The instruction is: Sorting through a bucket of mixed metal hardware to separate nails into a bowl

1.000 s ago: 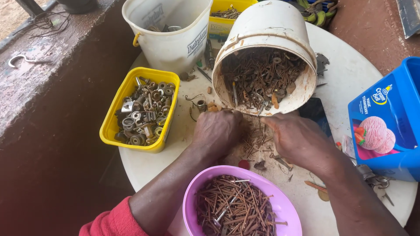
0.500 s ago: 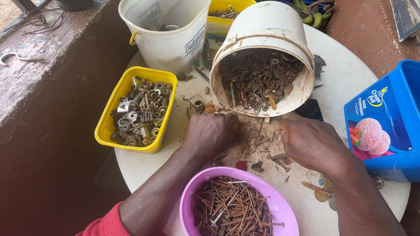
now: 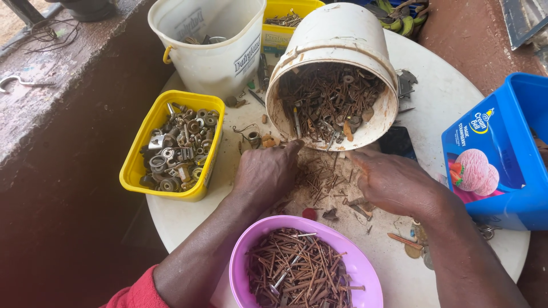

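Hands, left (image 3: pixel 268 171) and right (image 3: pixel 394 182), press flat on one nail heap (image 3: pixel 325 177) between two buckets and one bowl (image 3: pixel 354 268).

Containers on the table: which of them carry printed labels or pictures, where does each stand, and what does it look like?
Blue tub: right edge of the table, rectangular, with a yellow-and-white emblem and a picture of pink scoops.
White bucket: upright at the back left, dark lettering on its side, yellow handle lug.
Yellow box at the back: behind the tipped white bucket, a pale label on its front.
No signs or screens.
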